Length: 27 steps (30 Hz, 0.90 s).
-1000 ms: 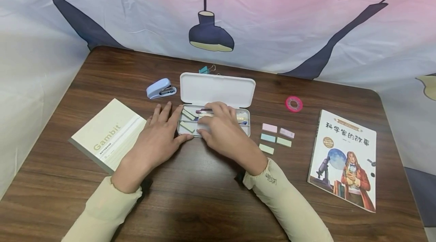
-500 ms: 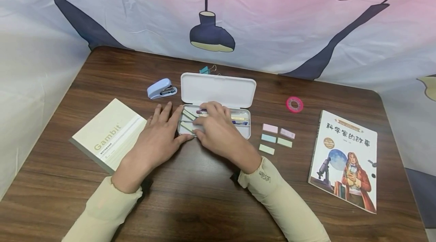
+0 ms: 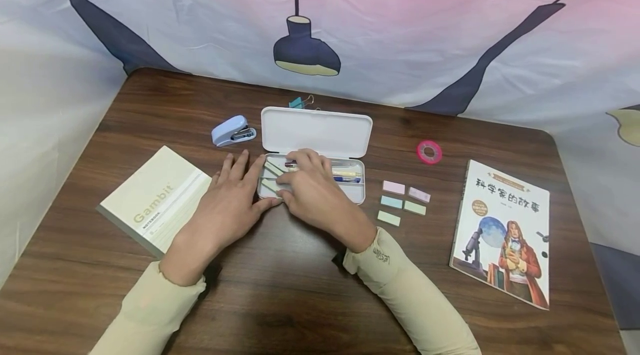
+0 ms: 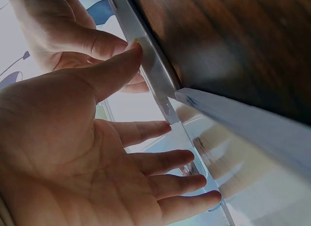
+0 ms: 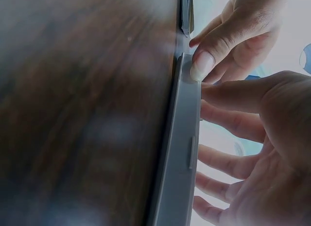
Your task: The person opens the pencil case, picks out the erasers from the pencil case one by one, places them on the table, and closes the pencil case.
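- Centrally on the table (image 3: pixel 300 299), the white pencil case (image 3: pixel 355 194) lies with its lid (image 3: pixel 315 133) raised at the back.
- The left hand (image 3: pixel 232 199) has fingers straight and slightly spread, grasping nothing; its index fingertip is at the case's left end, and its thumb touches the near left corner.
- The right hand (image 3: pixel 312 191) arches over the case, fingers bent and partly apart, thumb and index close to the front strip; whether they have hold of it I cannot tell.
- One pale green strip (image 3: pixel 274 169) slants in the rear compartment's left part; another green strip (image 3: pixel 270 185) slants in the front compartment.
- Pens lie in the rear compartment, partly under the right hand, among them a blue pen (image 3: pixel 346 179).
- To the case's right are five small coloured blocks, including a pink block (image 3: pixel 394 187), and farther off a pink ring (image 3: pixel 429 151) and an illustrated book (image 3: pixel 500 233).
- To its left are a blue stapler (image 3: pixel 233 130) and a notebook (image 3: pixel 155 199); a teal binder clip (image 3: pixel 296 103) sits behind the lid.
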Motion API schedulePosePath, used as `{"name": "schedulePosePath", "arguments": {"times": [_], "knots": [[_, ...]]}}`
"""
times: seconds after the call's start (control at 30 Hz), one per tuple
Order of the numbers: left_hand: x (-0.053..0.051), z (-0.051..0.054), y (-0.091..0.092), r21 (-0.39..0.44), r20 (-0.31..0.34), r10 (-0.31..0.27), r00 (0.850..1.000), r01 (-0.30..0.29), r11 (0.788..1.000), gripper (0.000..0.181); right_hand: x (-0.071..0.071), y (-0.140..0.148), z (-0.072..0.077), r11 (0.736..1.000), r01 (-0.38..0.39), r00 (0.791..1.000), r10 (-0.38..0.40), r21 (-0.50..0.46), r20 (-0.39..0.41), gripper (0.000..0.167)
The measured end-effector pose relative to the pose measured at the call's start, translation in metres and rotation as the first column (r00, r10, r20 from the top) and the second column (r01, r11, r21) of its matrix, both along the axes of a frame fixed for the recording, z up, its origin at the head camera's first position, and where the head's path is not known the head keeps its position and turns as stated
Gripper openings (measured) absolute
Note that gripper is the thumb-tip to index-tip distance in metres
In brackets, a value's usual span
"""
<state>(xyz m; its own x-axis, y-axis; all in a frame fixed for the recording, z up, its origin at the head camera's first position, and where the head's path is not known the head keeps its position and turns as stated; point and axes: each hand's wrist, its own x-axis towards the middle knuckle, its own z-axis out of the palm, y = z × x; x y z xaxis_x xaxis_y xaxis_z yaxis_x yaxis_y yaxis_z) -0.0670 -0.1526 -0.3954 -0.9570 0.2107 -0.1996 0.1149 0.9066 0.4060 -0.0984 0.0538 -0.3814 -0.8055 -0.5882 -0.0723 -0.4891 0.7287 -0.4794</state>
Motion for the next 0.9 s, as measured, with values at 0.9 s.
{"name": "schedulePosePath", "arguments": {"times": [0.9], "knots": [[0.002,0.012,0.004,-0.001,-0.005,-0.005,1.000,0.005,1.000,0.089,-0.017,-0.001,-0.058,0.996,-0.043,0.996,0.036,-0.077,-0.086,0.027]]}}
